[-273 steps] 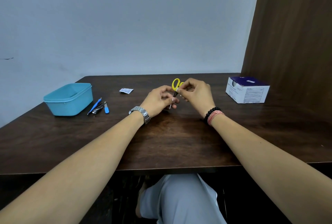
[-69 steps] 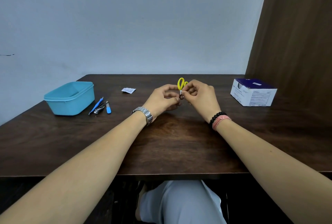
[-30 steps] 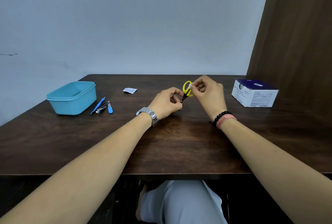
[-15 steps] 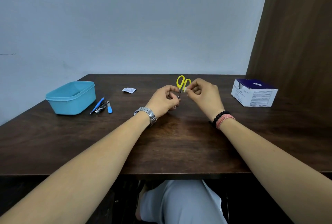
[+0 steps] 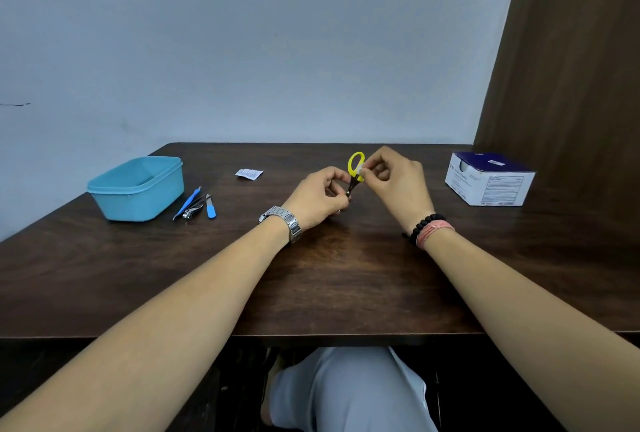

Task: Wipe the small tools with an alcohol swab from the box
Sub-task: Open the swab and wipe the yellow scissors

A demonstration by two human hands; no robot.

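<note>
Small scissors (image 5: 355,168) with yellow handles stand upright above the table's middle. My left hand (image 5: 320,198) grips their blade end, handles pointing up. My right hand (image 5: 396,180) pinches a small white alcohol swab (image 5: 362,171) against the right side of the yellow handle. Several other small tools (image 5: 195,206), among them a blue-handled pick, a nail clipper and a blue file, lie together on the table at the left. The swab box (image 5: 488,182), white with a dark blue top, sits at the right.
A light blue plastic tub (image 5: 136,189) stands at the left beside the tools. A torn white swab wrapper (image 5: 249,173) lies behind the middle of the dark wooden table (image 5: 329,276). A brown wooden panel rises at the right behind the box.
Over the last second the scissors tilted upright and back slightly. My right hand's swab moved from the blade pivot up along the yellow handle. The tools at left stayed put.
</note>
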